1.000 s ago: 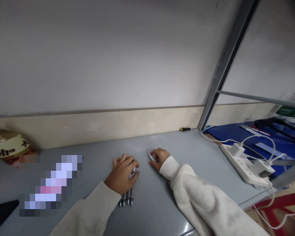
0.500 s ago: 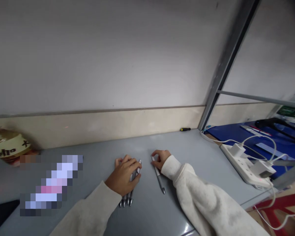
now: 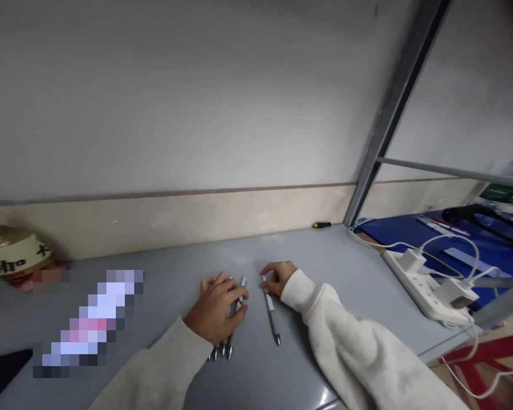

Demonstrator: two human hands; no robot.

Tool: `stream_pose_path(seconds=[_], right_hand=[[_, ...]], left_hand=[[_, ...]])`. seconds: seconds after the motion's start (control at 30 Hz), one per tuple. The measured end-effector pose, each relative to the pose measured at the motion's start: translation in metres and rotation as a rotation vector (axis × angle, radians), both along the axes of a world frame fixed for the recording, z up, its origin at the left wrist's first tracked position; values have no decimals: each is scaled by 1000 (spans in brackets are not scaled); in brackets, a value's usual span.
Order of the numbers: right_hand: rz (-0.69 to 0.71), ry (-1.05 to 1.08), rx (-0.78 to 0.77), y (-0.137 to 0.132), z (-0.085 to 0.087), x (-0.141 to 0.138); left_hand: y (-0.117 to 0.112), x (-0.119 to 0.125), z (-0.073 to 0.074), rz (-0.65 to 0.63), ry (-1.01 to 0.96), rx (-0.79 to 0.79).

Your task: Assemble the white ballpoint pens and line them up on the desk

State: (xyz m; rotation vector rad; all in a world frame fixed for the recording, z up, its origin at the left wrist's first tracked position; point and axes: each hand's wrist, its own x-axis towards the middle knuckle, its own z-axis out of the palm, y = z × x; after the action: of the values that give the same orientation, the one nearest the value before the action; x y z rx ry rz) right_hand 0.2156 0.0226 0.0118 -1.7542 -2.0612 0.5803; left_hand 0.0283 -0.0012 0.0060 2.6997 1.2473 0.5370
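My left hand (image 3: 221,307) is curled over several pens (image 3: 229,352) lying side by side on the grey desk (image 3: 256,376). Its thumb and fingers close about the group from both sides, covering their middles. Metallic tips stick out toward me, and a clicker end shows beyond the fingers. To the right, my right hand (image 3: 280,277) pinches the upper end of a single white-and-grey pen (image 3: 272,315) between thumb and index finger. This pen lies on the desk, tip toward me, a short gap away from the group.
A white power strip (image 3: 430,287) with plugs and cables runs along the right side. A small black-and-yellow screwdriver (image 3: 322,225) lies by the wall. At the left are a bottle (image 3: 17,250) with yellowish liquid and a blurred-out object (image 3: 94,316). A metal post (image 3: 363,191) rises at the back right.
The single pen has shifted slightly left with my right fingers, and its tip has swung left toward the group. My left hand has moved very slightly right.
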Motion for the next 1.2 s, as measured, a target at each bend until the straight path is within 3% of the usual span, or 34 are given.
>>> stream_pose_path(seconds=[0.2, 0.33, 0.43, 0.57, 0.7, 0.83, 1.03, 1.2], right_hand=[[-66, 50, 169, 5, 3, 4], [45, 277, 202, 2, 4, 3], [179, 485, 130, -2, 2, 1], [255, 719, -109, -3, -1, -1], [149, 954, -182, 2, 4, 2], [50, 1091, -189, 6, 13, 7], [59, 1096, -264, 5, 16, 8], [92, 831, -313, 2, 10, 8]], left_hand=[[1, 2, 1, 58, -98, -7], [-1, 5, 2, 66, -255, -106], [-4, 8, 4, -1, -382, -161], [-7, 11, 6, -44, -464, -206], [-3, 7, 5, 24, -473, -176], [4, 0, 3, 63, -353, -21], [7, -4, 3, 89, -298, 101], [8, -6, 4, 98, -237, 176]])
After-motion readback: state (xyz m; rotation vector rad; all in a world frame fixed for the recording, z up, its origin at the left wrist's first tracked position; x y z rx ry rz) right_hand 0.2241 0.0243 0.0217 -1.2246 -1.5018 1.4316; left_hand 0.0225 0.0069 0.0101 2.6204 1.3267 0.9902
